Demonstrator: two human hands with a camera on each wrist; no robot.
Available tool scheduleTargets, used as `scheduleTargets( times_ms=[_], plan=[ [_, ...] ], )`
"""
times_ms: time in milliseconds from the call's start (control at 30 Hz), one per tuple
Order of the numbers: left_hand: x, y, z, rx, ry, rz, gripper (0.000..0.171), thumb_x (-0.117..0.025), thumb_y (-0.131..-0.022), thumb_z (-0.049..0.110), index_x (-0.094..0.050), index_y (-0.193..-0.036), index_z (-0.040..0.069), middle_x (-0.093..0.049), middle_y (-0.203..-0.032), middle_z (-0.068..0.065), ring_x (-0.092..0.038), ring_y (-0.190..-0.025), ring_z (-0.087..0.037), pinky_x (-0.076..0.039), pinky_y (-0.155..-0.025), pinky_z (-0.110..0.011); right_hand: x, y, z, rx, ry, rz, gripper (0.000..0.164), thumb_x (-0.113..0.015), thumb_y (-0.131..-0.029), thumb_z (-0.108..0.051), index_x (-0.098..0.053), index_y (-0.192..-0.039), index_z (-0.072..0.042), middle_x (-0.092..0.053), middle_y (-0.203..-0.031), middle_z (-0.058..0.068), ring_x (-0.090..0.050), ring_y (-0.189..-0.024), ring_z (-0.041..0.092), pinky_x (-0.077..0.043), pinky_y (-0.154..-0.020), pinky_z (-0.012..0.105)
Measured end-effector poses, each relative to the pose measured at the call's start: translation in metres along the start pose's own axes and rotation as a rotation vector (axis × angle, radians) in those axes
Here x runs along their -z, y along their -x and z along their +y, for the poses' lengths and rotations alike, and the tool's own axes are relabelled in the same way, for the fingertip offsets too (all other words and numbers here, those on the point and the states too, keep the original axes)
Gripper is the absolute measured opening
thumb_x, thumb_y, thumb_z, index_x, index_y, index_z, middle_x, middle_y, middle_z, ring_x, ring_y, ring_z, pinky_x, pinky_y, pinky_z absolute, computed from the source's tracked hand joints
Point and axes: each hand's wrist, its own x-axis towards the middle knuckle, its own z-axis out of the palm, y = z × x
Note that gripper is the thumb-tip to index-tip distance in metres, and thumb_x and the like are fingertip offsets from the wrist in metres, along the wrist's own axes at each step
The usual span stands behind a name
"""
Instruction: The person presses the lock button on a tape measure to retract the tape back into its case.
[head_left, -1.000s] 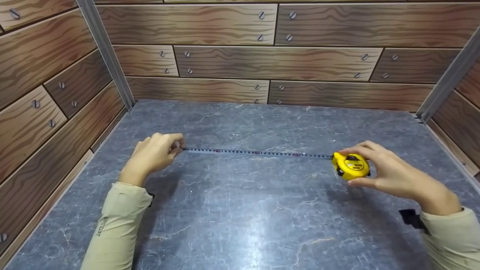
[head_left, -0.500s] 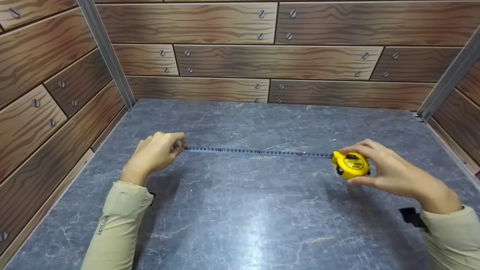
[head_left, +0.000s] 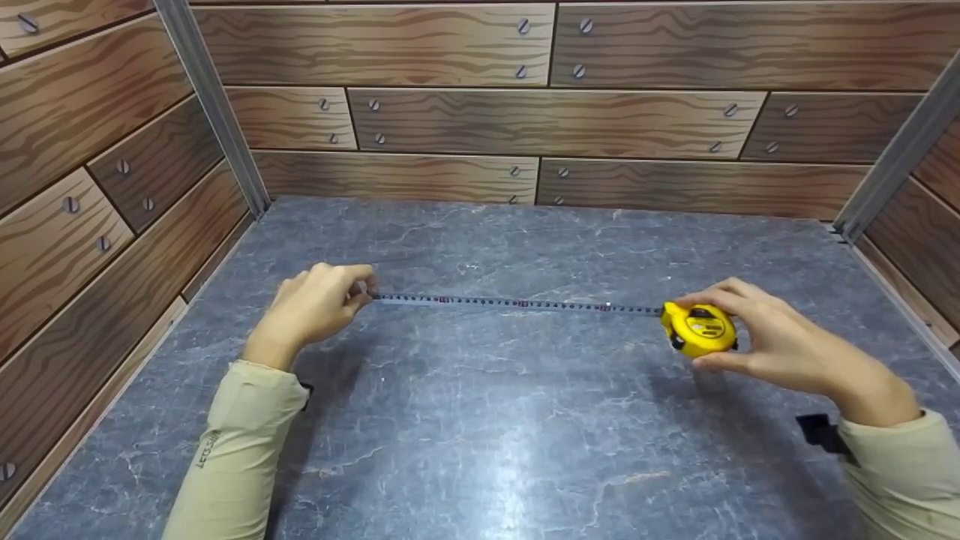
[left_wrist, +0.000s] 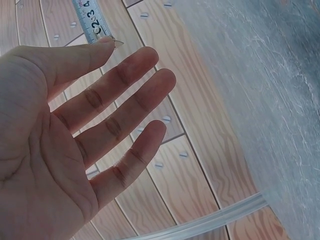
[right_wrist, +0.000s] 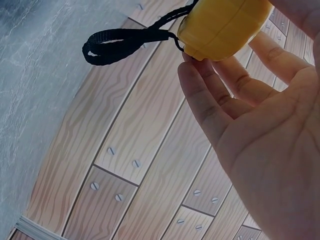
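A yellow tape measure (head_left: 703, 331) is held in my right hand (head_left: 795, 341), thumb below its case and fingers above. Its pale blade (head_left: 487, 302), with dark digits and red tens, stretches straight leftward above the table. At the far end my left hand (head_left: 307, 307) pinches the tip of the blade between thumb and index finger. In the left wrist view the thumb presses on the metal end hook (left_wrist: 118, 43), and the other fingers extend loosely apart. A black wrist strap (right_wrist: 125, 42) hangs from the case in the right wrist view.
The grey marbled tabletop (head_left: 480, 420) lies beneath both hands. Wood-print panels (head_left: 450, 120) wall it at the back and both sides. Metal corner posts (head_left: 217, 112) rise at the rear left and rear right.
My left hand has shifted slightly to the right, and the blade between the hands is a little shorter. The right hand and tape case have barely moved, slightly leftward.
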Motion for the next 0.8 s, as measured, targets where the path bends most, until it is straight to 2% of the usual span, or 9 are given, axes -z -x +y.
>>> scheduleTargets(
  times_ms=[200, 400, 633, 800],
  plan=[
    [-0.0003, 0.0003, 0.0007, -0.004, -0.004, 0.007, 0.008, -0.07, -0.102, 0.016, -0.075, -0.105, 0.022, -0.082, -0.101, -0.001, -0.075, -0.082, -0.026, -0.057, -0.067, -0.052, -0.0002, -0.0006, -0.0004, 0.004, -0.019, 0.001, 0.074, -0.099, -0.075, -0.018, -0.066, -0.141, -0.019, -0.067, -0.131, 0.005, -0.065, -0.117, 0.028, -0.053, -0.099, 0.066],
    [-0.0002, -0.0001, 0.0029, -0.004, 0.0, 0.001, 0.007, -0.07, -0.102, 0.017, -0.074, -0.104, 0.021, -0.082, -0.099, 0.0, -0.075, -0.083, -0.027, -0.057, -0.068, -0.053, -0.0017, -0.0018, 0.0003, 0.023, 0.028, 0.004, 0.074, -0.099, -0.075, -0.02, -0.066, -0.142, -0.02, -0.067, -0.13, 0.001, -0.064, -0.117, 0.021, -0.055, -0.098, 0.057],
    [-0.0007, -0.0008, 0.004, -0.005, -0.004, -0.001, 0.007, -0.071, -0.102, 0.016, -0.074, -0.103, 0.022, -0.081, -0.098, 0.0, -0.073, -0.083, -0.025, -0.057, -0.069, -0.053, -0.0026, -0.0018, -0.0005, 0.023, 0.048, -0.002, 0.074, -0.098, -0.076, -0.021, -0.066, -0.142, -0.021, -0.067, -0.13, 0.0, -0.065, -0.117, 0.019, -0.057, -0.097, 0.052],
    [-0.0019, -0.0009, 0.0051, -0.006, -0.004, -0.009, 0.007, -0.07, -0.102, 0.017, -0.074, -0.105, 0.023, -0.081, -0.099, 0.0, -0.072, -0.081, -0.024, -0.057, -0.07, -0.053, -0.0021, -0.0017, -0.0022, 0.004, 0.026, -0.024, 0.073, -0.098, -0.077, -0.021, -0.066, -0.143, -0.021, -0.066, -0.131, 0.002, -0.066, -0.118, 0.022, -0.057, -0.098, 0.055]
  ],
)
